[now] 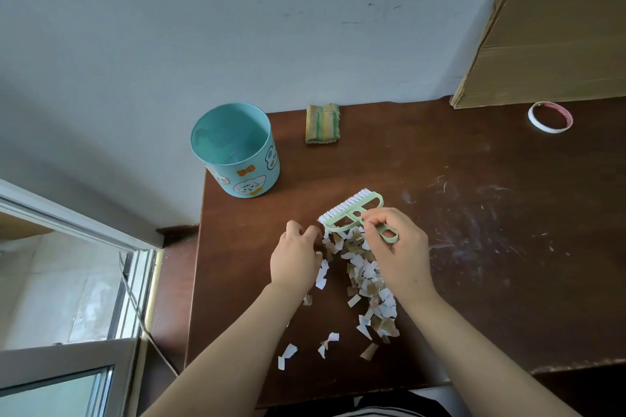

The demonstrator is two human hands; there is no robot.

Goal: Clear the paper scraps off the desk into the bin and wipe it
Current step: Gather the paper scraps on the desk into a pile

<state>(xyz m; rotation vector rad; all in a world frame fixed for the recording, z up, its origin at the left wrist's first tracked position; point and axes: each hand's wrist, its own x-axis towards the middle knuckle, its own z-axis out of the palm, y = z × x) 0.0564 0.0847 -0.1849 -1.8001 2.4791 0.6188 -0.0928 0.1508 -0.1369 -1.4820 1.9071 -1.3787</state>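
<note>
At the near edge of the desk (474,247) a few loose scraps (288,352) lie apart from each other. A little farther, the main pile of white and brown scraps runs between the two hands, from near right up to the brush (349,210).

The left hand (296,261) is on the left side of the pile, its fingers bent and the tips at the far scraps. I cannot tell if it pinches any of them. The right hand (399,247) is on the right side and grips the green handle of the brush with curled fingers. The white bristles point to the far left, at the far end of the pile.

Farther left, the blue bin (250,179) stands upright on the desk corner. Beside it, to the right, a folded cloth (323,123) lies at the far edge. At the far right are a tape roll (550,117) and, behind it, a cardboard sheet (548,37) against the wall.
</note>
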